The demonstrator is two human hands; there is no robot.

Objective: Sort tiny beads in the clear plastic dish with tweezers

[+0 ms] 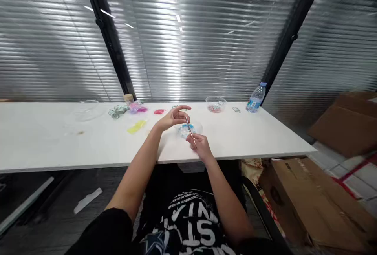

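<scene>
A thin silver tool (pixel 192 136), slim like tweezers, slants upward from my right hand (pixel 200 146), whose fingers are closed around its lower part. My left hand (pixel 174 118) is at the tool's upper end, with thumb and fingertips drawn together in a pinch. Whatever lies between those fingertips is too small to make out. Just beneath both hands, a clear shallow dish (pixel 199 127) with small blue and white pieces (pixel 185 130) rests on the white table (pixel 235 139).
Behind stand a clear bowl (pixel 216 104) of reddish bits and a water bottle (pixel 255 98). Left are yellow (pixel 137 126) and red (pixel 159 111) patches, green-wired items (pixel 118 111), a corked jar (pixel 128 98) and a clear round lid (pixel 86 110). A cardboard box (pixel 312 204) sits below right.
</scene>
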